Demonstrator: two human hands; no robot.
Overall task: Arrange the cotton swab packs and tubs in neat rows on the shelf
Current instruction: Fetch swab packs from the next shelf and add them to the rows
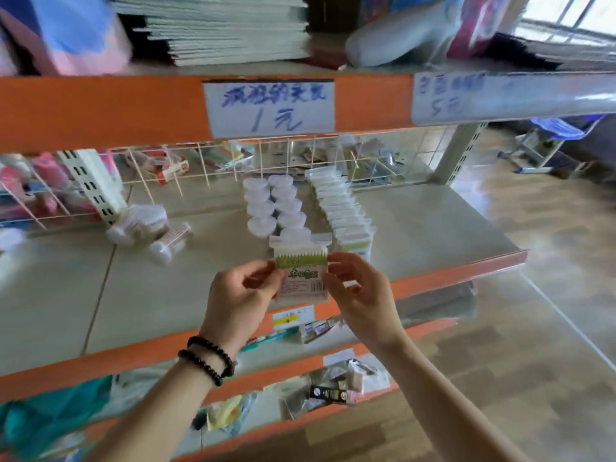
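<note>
— Over the shelf (416, 228) front edge, from the head view: where's the pack?

— The swab pack (301, 273) is held upright, swabs running vertically, left hand (238, 295) pinching its left edge, right hand (358, 291) its right.

— And its row?

— The row of packs (343, 211) lies just beyond, slightly right; the right hand looks nearer. Tubs (276, 208) stand left of it. Both forearms reach forward, palms facing inward.

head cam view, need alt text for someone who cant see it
Two hands, left hand and right hand, pinch a flat cotton swab pack by its sides above the shelf. Behind it stand two rows of round white tubs and a row of packs; loose tubs lie to the left.
</note>
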